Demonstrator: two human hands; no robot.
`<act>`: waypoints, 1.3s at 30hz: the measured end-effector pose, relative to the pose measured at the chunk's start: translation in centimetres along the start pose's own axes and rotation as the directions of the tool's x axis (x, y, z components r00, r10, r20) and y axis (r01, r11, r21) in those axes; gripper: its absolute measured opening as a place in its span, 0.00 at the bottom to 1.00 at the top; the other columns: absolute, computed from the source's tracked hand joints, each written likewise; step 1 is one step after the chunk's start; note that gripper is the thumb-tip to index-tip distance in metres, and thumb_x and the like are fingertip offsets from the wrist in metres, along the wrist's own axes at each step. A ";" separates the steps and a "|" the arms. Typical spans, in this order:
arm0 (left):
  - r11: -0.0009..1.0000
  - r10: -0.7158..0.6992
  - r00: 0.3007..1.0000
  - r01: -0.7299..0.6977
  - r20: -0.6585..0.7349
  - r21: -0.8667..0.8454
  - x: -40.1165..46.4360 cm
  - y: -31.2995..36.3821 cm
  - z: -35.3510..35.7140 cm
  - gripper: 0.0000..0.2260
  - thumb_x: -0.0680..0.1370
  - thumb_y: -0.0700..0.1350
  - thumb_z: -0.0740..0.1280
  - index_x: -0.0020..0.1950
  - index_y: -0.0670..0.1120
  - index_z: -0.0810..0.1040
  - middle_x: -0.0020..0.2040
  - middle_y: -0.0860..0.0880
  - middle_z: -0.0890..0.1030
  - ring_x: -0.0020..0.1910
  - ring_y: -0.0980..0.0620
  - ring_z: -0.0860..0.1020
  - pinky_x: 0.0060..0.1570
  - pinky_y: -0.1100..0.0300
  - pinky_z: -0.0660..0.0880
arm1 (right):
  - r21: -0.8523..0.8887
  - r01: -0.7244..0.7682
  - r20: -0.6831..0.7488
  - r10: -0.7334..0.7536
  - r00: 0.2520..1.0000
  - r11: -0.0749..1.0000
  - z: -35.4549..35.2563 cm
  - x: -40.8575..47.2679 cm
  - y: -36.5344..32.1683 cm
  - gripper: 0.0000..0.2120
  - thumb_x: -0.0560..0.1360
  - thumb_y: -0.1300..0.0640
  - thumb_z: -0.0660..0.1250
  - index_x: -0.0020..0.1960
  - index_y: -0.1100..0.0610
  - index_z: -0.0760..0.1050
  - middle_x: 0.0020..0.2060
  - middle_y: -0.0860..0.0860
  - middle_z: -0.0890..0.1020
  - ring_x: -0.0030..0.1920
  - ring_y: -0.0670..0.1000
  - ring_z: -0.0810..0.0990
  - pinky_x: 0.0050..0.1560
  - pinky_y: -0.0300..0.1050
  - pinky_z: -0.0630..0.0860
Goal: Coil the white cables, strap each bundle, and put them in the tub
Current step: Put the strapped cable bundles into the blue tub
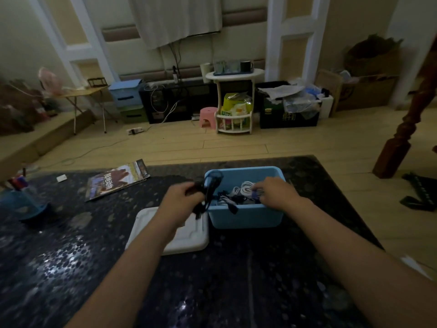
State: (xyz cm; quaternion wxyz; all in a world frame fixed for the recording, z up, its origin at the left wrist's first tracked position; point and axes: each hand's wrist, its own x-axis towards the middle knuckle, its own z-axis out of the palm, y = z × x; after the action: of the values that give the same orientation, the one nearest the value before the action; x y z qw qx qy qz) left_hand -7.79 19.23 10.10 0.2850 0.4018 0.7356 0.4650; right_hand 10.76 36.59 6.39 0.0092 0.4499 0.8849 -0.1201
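Tabletop [71, 268] of dark stone carries the blue tub [246, 216], already holding white cables [247, 189] among dark items, apparently coiled. Left hand [183, 197] grips a dark strap bundle [203, 197] beside the tub; right hand [275, 192] reaches inside, fingers curled near the cables, grasp unclear, so progress cannot be judged.

Dim room, wood floor, cluttered far wall

Beige wall [246, 43] with white trim and a white curtain [177, 17] up top; light plank floor [212, 143]; white two-tier side table [234, 100] centre, pink stool [208, 116] just left of it, black crate [289, 114] to its right; folding table [82, 93] and blue boxes [125, 93] far left; turned wooden post [411, 110] at right; dark speckled tabletop [71, 245] in the foreground; light low, glare patches on it
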 end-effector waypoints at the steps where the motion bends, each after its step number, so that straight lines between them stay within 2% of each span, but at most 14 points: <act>1: 0.998 0.048 0.999 -0.047 -0.020 0.028 1.1 0.9 0.4 0.05 0.78 0.36 0.66 0.46 0.42 0.82 0.36 0.45 0.80 0.33 0.51 0.76 0.34 0.58 0.73 | 0.010 -0.007 0.041 0.006 0.999 1.000 0.1 0.2 0.6 0.20 0.80 0.57 0.62 0.70 0.44 0.74 0.66 0.55 0.76 0.68 0.58 0.71 0.63 0.51 0.73; 4: 0.971 0.212 0.974 -0.200 -0.083 0.132 4.7 3.0 2.8 0.07 0.77 0.36 0.66 0.52 0.42 0.83 0.38 0.46 0.82 0.32 0.53 0.77 0.31 0.62 0.74 | 0.037 0.008 0.070 -0.011 0.997 0.999 0.2 0.5 1.4 0.19 0.81 0.55 0.61 0.70 0.43 0.74 0.66 0.55 0.75 0.70 0.58 0.69 0.65 0.53 0.71; 7: 0.840 0.370 0.929 -0.320 -0.029 0.439 8.5 2.6 6.2 0.13 0.77 0.37 0.65 0.60 0.44 0.83 0.44 0.44 0.83 0.39 0.48 0.78 0.38 0.58 0.72 | 0.066 0.050 -0.022 -0.048 0.999 0.997 0.8 0.5 2.0 0.18 0.79 0.54 0.62 0.67 0.45 0.78 0.62 0.56 0.77 0.64 0.58 0.74 0.62 0.54 0.76; 9: 0.635 0.270 0.946 -0.316 0.181 0.705 10.5 0.5 8.7 0.14 0.77 0.38 0.64 0.61 0.46 0.82 0.48 0.43 0.83 0.42 0.45 0.79 0.42 0.54 0.76 | 0.090 0.065 -0.107 -0.056 0.993 0.994 1.5 0.3 2.5 0.15 0.79 0.53 0.63 0.63 0.49 0.81 0.58 0.55 0.79 0.59 0.56 0.77 0.58 0.54 0.78; 11: 0.425 0.105 0.943 -0.329 0.315 0.843 11.3 -1.5 10.4 0.12 0.78 0.40 0.63 0.60 0.44 0.81 0.52 0.41 0.82 0.48 0.42 0.80 0.47 0.51 0.77 | 0.097 0.067 -0.156 -0.052 0.986 0.993 2.0 0.2 2.7 0.14 0.79 0.53 0.61 0.59 0.51 0.82 0.55 0.53 0.80 0.55 0.54 0.78 0.55 0.54 0.79; 14: 0.346 0.007 0.908 -0.395 0.419 0.851 11.9 -1.9 10.3 0.13 0.80 0.43 0.60 0.62 0.42 0.77 0.58 0.39 0.79 0.56 0.40 0.76 0.50 0.49 0.73 | 0.096 0.082 -0.173 -0.065 0.983 0.992 2.2 0.2 2.5 0.15 0.79 0.54 0.59 0.59 0.50 0.82 0.54 0.52 0.79 0.54 0.52 0.76 0.55 0.52 0.78; 17: 0.393 -0.164 0.865 -0.383 0.474 0.836 12.4 -1.3 9.5 0.16 0.83 0.48 0.54 0.65 0.43 0.73 0.66 0.38 0.75 0.64 0.38 0.72 0.61 0.49 0.67 | 0.123 0.088 -0.182 -0.065 0.981 0.988 2.1 0.0 2.5 0.15 0.80 0.54 0.60 0.61 0.50 0.81 0.55 0.52 0.78 0.58 0.53 0.76 0.57 0.53 0.77; 19: 0.439 -0.231 0.846 -0.351 0.481 0.827 12.5 -1.4 9.2 0.15 0.85 0.50 0.49 0.58 0.45 0.72 0.66 0.37 0.74 0.63 0.38 0.72 0.64 0.49 0.64 | 0.141 0.092 -0.198 -0.063 0.978 0.986 2.0 -0.3 2.3 0.15 0.80 0.55 0.61 0.62 0.51 0.81 0.57 0.52 0.78 0.60 0.54 0.75 0.59 0.54 0.77; 22: 0.457 -0.183 0.886 -0.307 0.426 0.835 12.4 -1.6 9.3 0.23 0.85 0.55 0.45 0.67 0.43 0.71 0.68 0.35 0.72 0.64 0.37 0.71 0.66 0.46 0.64 | 0.159 0.105 -0.225 -0.068 0.972 0.982 1.7 -0.6 2.1 0.14 0.80 0.54 0.62 0.64 0.51 0.79 0.60 0.51 0.77 0.62 0.52 0.74 0.62 0.52 0.75; 25: 0.464 -0.073 0.943 -0.256 0.325 0.848 12.4 -1.8 9.3 0.26 0.84 0.58 0.51 0.67 0.39 0.74 0.66 0.35 0.75 0.63 0.39 0.72 0.65 0.49 0.66 | 0.176 0.120 -0.262 -0.071 0.962 0.977 1.3 -0.7 2.1 0.15 0.80 0.54 0.63 0.65 0.50 0.79 0.63 0.49 0.77 0.63 0.50 0.73 0.62 0.49 0.75; 30: 0.654 0.032 0.954 -0.246 0.299 0.716 12.0 -1.9 7.5 0.31 0.81 0.59 0.61 0.78 0.43 0.62 0.74 0.39 0.69 0.73 0.40 0.66 0.71 0.49 0.64 | 0.154 0.131 -0.257 -0.088 0.962 0.979 0.2 -0.7 1.6 0.14 0.79 0.52 0.65 0.64 0.48 0.78 0.65 0.48 0.76 0.66 0.50 0.72 0.64 0.50 0.73; 35: 0.824 0.299 0.954 -0.267 0.016 0.499 11.6 -3.5 2.4 0.13 0.80 0.48 0.64 0.62 0.46 0.80 0.59 0.44 0.80 0.57 0.45 0.77 0.59 0.47 0.75 | 0.182 0.161 -0.277 -0.107 0.955 0.970 0.0 -0.2 -0.5 0.15 0.80 0.56 0.63 0.66 0.51 0.78 0.66 0.49 0.74 0.68 0.51 0.70 0.65 0.48 0.70; 37: 0.814 0.258 0.965 -0.190 -0.050 0.550 11.0 -5.9 -0.6 0.09 0.79 0.43 0.64 0.57 0.45 0.80 0.55 0.44 0.79 0.54 0.44 0.78 0.54 0.51 0.75 | 0.199 0.189 -0.293 -0.126 0.948 0.962 0.3 0.0 -1.6 0.15 0.80 0.57 0.63 0.65 0.51 0.78 0.65 0.50 0.75 0.67 0.51 0.71 0.64 0.46 0.70; 39: 0.724 0.091 0.995 -0.092 0.038 0.683 10.1 -9.5 -3.2 0.15 0.79 0.42 0.66 0.65 0.47 0.78 0.62 0.43 0.77 0.61 0.42 0.76 0.59 0.51 0.74 | 0.212 0.218 -0.300 -0.149 0.942 0.953 0.9 0.3 -2.6 0.15 0.80 0.57 0.63 0.64 0.51 0.79 0.64 0.50 0.75 0.66 0.51 0.71 0.63 0.46 0.71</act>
State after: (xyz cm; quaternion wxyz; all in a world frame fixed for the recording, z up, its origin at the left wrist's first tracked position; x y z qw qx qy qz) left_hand -18.67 24.10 2.27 0.0944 0.5145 0.8342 0.1747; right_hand 8.38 35.16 5.97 -0.1826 0.3751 0.8942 -0.1623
